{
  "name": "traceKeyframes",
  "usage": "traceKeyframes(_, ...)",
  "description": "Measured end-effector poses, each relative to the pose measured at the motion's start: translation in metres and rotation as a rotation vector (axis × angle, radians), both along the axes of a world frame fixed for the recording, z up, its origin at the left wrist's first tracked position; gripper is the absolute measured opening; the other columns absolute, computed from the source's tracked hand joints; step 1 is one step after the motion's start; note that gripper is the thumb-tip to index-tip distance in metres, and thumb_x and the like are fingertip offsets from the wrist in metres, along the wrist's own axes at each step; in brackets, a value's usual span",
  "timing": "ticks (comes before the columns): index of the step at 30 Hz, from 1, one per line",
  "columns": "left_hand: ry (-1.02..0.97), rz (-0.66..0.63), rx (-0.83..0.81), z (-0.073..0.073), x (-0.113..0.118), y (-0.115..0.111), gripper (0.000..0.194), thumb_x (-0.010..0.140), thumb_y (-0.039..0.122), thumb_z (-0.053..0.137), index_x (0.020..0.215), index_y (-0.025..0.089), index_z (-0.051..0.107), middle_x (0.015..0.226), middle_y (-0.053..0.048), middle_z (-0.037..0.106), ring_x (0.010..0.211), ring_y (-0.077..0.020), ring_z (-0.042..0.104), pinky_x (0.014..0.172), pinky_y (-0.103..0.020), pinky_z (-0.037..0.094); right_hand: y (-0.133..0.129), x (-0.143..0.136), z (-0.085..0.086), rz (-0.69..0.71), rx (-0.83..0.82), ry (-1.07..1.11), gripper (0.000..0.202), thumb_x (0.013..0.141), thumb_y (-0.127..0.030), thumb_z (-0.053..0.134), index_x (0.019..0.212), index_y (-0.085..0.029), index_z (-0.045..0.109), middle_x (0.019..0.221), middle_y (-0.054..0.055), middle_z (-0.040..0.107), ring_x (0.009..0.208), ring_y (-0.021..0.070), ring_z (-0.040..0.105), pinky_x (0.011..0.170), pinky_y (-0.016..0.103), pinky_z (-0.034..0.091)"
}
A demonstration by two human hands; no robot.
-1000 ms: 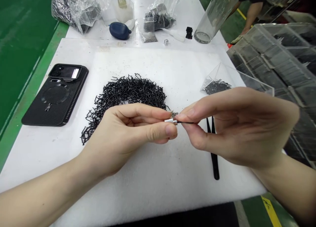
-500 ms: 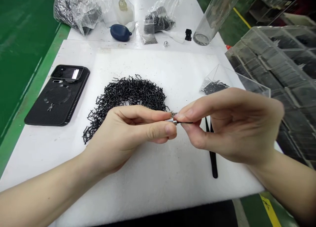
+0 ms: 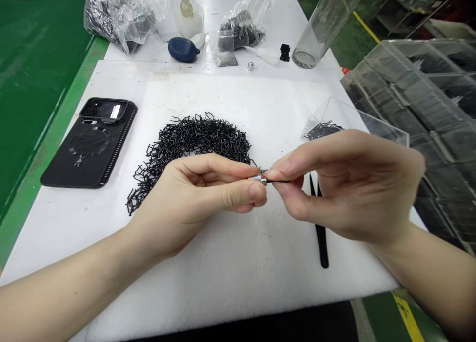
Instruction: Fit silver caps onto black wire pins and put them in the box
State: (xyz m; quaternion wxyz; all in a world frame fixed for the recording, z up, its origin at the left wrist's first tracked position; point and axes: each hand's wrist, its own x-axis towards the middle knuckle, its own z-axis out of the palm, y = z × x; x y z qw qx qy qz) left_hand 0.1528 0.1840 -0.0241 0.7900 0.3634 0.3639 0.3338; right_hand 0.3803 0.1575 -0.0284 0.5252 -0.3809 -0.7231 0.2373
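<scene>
Between thumb and forefinger, my left hand pinches a small silvery metal cylinder. A thin black pin reaches from the cylinder's right end to the fingertips of my right hand, which are closed around it. Whether the pin sits inside the cylinder or only touches it, I cannot tell. Behind my left hand spreads a heap of bent black pieces. Several tiny metal bits lie just beyond my fingertips. Black tweezers rest below my right hand, partly hidden by it.
A black phone lies at the left. A clear tray with black pieces sits behind my right hand. At the back are plastic bags, a blue bulb and a clear tube. Stacked clear drawers stand at the right.
Both hands keep their pinch, with the cylinder and pin raised very slightly. The whole view has shifted a little; the other things lie as before.
</scene>
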Motion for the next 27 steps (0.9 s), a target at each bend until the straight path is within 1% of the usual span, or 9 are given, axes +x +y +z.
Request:
traceKeyframes(2,-0.006,-0.004,0.001,0.0003,-0.0003,-0.0002,0.027,0.070,0.033,0.118,0.083,0.029,0.095,0.078,0.003,0.090,0.072,-0.0076,0.085,0.071,-0.007,0.068,0.0010,-0.0005,-0.0007,0.003,0.022,0.026,0.046,0.081,0.006,0.084,0.104,-0.035,0.086,0.093,-0.007,0.088,0.080,0.0194,0.087,0.062,0.038,0.071)
traceKeyframes(5,-0.006,-0.009,0.013,-0.0003,-0.0016,-0.0004,0.028,0.070,0.032,0.119,0.084,0.029,0.095,0.080,0.002,0.090,0.071,-0.0076,0.084,0.069,-0.007,0.067,0.0015,-0.0011,-0.0016,0.003,0.004,0.016,0.046,0.082,0.005,0.085,0.106,-0.035,0.087,0.094,-0.007,0.089,0.080,0.0195,0.087,0.060,0.038,0.071)
traceKeyframes(11,-0.004,-0.010,0.030,-0.0026,-0.0038,-0.0001,0.026,0.074,0.032,0.117,0.088,0.030,0.095,0.083,0.003,0.091,0.076,-0.0076,0.086,0.071,-0.006,0.067,0.0034,0.0006,-0.0029,0.008,0.038,0.012,0.045,0.083,0.003,0.087,0.106,-0.036,0.087,0.095,-0.007,0.089,0.082,0.0196,0.087,0.064,0.037,0.073)
traceKeyframes(17,0.001,-0.013,0.039,-0.0015,-0.0031,-0.0013,0.026,0.075,0.033,0.116,0.088,0.028,0.094,0.084,0.005,0.091,0.074,-0.0055,0.085,0.072,-0.005,0.068,0.0071,0.0032,-0.0048,0.027,0.078,0.008,0.045,0.081,0.005,0.087,0.107,-0.032,0.087,0.097,-0.007,0.090,0.083,0.0181,0.088,0.067,0.035,0.072)
traceKeyframes(20,-0.006,-0.011,0.037,-0.0001,-0.0027,-0.0013,0.026,0.075,0.033,0.116,0.087,0.027,0.094,0.083,0.006,0.091,0.073,-0.0054,0.085,0.074,-0.006,0.070,0.0076,0.0043,-0.0055,0.029,0.083,-0.003,0.046,0.082,0.005,0.087,0.107,-0.033,0.087,0.098,-0.006,0.090,0.083,0.0189,0.088,0.067,0.037,0.073)
traceKeyframes(23,-0.008,-0.016,0.030,-0.0004,-0.0021,-0.0008,0.026,0.076,0.031,0.116,0.088,0.027,0.093,0.082,0.006,0.090,0.074,-0.0065,0.086,0.076,-0.007,0.071,0.0059,0.0044,-0.0043,0.028,0.044,-0.013,0.043,0.084,0.001,0.086,0.107,-0.035,0.086,0.098,-0.007,0.090,0.083,0.0199,0.087,0.069,0.040,0.074)
traceKeyframes(25,-0.004,-0.002,0.035,-0.0018,-0.0020,-0.0007,0.027,0.075,0.029,0.116,0.091,0.028,0.094,0.086,0.006,0.091,0.078,-0.0078,0.087,0.074,-0.006,0.069,0.0036,0.0030,-0.0023,-0.004,0.032,0.005,0.040,0.085,-0.001,0.087,0.105,-0.035,0.085,0.097,-0.006,0.089,0.082,0.0202,0.086,0.069,0.041,0.073)
traceKeyframes(27,0.007,0.026,0.078,-0.0031,-0.0023,-0.0010,0.026,0.080,0.026,0.113,0.098,0.031,0.095,0.089,0.006,0.091,0.080,-0.0085,0.087,0.070,-0.007,0.067,0.0012,0.0010,0.0001,-0.084,0.007,0.035,0.036,0.087,-0.005,0.088,0.104,-0.036,0.083,0.097,-0.006,0.087,0.084,0.0205,0.085,0.069,0.041,0.072)
